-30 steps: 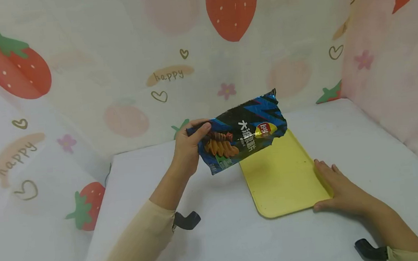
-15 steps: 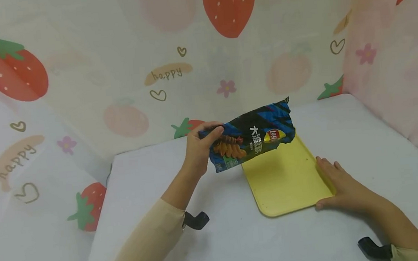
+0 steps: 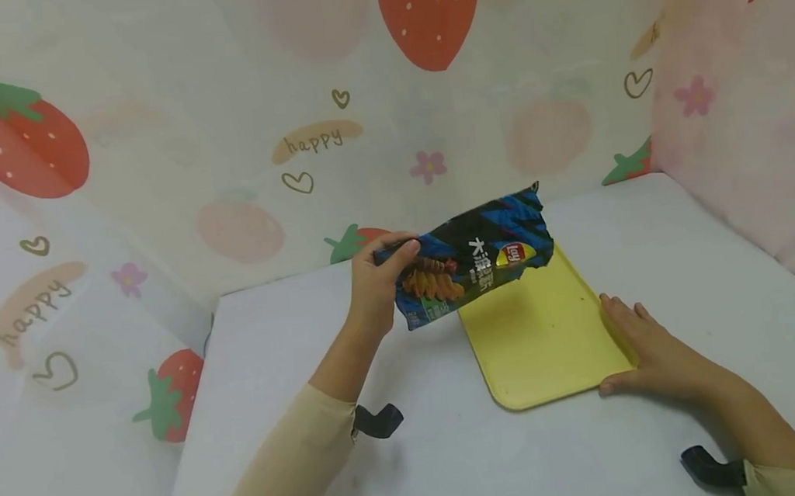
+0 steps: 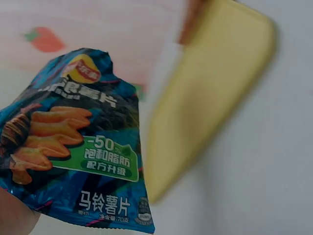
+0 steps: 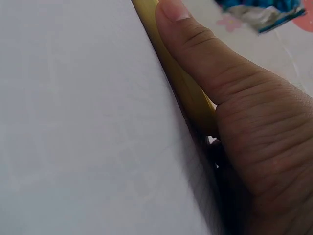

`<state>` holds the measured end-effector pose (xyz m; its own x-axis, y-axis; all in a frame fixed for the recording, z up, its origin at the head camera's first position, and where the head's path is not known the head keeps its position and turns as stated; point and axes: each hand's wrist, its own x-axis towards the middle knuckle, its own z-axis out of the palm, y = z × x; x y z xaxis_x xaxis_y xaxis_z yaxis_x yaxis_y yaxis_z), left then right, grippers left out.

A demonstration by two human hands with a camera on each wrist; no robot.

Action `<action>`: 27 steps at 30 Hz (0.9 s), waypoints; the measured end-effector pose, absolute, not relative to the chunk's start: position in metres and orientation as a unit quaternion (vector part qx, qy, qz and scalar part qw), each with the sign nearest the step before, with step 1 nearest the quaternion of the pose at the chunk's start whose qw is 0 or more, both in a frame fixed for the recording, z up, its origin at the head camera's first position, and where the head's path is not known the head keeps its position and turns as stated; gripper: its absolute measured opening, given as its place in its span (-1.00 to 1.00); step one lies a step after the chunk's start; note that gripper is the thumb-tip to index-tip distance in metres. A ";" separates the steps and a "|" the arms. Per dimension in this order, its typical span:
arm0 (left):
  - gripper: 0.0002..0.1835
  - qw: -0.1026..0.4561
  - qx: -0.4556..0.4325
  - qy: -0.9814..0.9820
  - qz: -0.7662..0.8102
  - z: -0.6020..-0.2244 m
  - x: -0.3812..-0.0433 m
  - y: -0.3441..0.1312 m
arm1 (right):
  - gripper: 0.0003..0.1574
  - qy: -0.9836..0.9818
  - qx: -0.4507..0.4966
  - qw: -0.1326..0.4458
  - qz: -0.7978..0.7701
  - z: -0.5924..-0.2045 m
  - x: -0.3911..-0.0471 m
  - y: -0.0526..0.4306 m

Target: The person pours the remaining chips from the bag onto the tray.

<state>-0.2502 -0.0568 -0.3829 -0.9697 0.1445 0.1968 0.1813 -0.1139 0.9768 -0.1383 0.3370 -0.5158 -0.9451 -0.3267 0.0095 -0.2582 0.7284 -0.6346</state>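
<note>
My left hand (image 3: 376,288) grips one end of a blue and black bag of potato chips (image 3: 472,261), thumb across its front. The bag is raised over the far part of a yellow tray (image 3: 545,345) and hides that part in the head view. Its top end, torn and uneven, points to the right. Printed ridged chips and a yellow logo show large in the left wrist view. At the tray's near right corner lies my right hand (image 3: 658,356), with straight fingers along the right rim. Its thumb (image 5: 195,41) touches the near rim.
A white-covered table (image 3: 415,472) bears the tray. Behind and beside it hang curtains (image 3: 231,97) with strawberries and hearts. A few dark specks dot the tray. Black curved mounts (image 3: 379,421) stick out at both wrists.
My left hand has shifted slightly to the right with the chip bag, and the bag's far end is a little lower. My right hand stays at the tray's corner.
</note>
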 end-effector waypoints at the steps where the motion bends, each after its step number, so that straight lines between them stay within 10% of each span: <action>1: -0.88 0.009 -0.120 -0.673 -0.730 -0.385 -0.251 -0.056 | 0.72 0.928 -0.154 0.056 -0.335 -0.515 -0.140 0.336; 27: -0.87 0.056 -0.122 -0.661 -0.738 -0.390 -0.246 -0.058 | 0.73 0.926 -0.150 0.060 -0.340 -0.510 -0.144 0.338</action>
